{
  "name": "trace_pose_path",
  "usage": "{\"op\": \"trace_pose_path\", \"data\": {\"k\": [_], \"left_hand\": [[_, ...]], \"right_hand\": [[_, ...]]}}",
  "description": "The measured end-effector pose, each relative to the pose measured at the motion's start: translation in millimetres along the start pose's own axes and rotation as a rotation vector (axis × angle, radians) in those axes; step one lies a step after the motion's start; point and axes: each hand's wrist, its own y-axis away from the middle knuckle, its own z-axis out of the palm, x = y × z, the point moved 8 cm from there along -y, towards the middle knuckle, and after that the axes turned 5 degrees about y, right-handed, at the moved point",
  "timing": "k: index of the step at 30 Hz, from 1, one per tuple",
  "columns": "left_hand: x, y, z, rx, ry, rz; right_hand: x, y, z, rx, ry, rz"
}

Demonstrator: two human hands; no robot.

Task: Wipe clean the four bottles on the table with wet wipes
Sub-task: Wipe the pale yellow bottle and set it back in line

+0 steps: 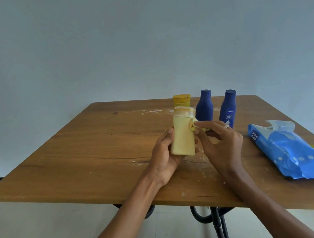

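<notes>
Head view: the left hand [164, 154] grips the pale yellow bottle [182, 135] upright above the bench [96, 153], while the right hand [221, 146] fingers [203, 125] pinch a wet wipe [195, 125] against its side; behind stand a yellow-capped bottle [182, 100] and two blue bottles [204, 108], with the wipes pack [290, 152] at right.

The table [95, 147] is wood-grain board, matt, its finish scuffed and smeared with pale chalky marks. The pale yellow bottle [182, 135] looks like smooth plastic — soft sheen, no gloss. The two dark blue bottles [204, 108] are plastic too, rather matt. The wipes pack [289, 150] is thin crinkled film — glossy blue, catching light along its creases.
</notes>
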Motion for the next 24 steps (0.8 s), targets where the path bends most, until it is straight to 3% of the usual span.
{"op": "trace_pose_path", "data": {"k": [12,19,24], "left_hand": [[18,3,-21,0.161,0.143,0.127],[20,0,-16,0.169,-0.120,0.201],[15,1,-18,0.170,-0.094,0.151]], "right_hand": [[-14,12,31,-0.351,0.032,-0.154],[-26,13,26,-0.285,-0.044,-0.247],[-36,15,23,-0.268,-0.081,-0.304]]}}
